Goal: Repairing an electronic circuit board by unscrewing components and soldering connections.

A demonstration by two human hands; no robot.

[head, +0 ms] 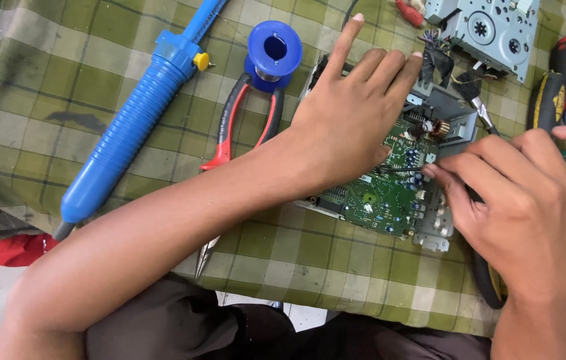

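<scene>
The left hand [339, 127] is pressing down on the green circuit board [379, 197] at the counter's middle, fingers spread wide. The right hand [529, 200] is pinching what looks like a thin tool [399, 170], tip touching the board. Red-handled pliers [229, 123] are lying just left.

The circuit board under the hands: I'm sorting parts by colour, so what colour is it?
Green, seen in the head view: the circuit board lies under the left hand.

Green circuit board [383, 193] — flat, metal-framed
</scene>
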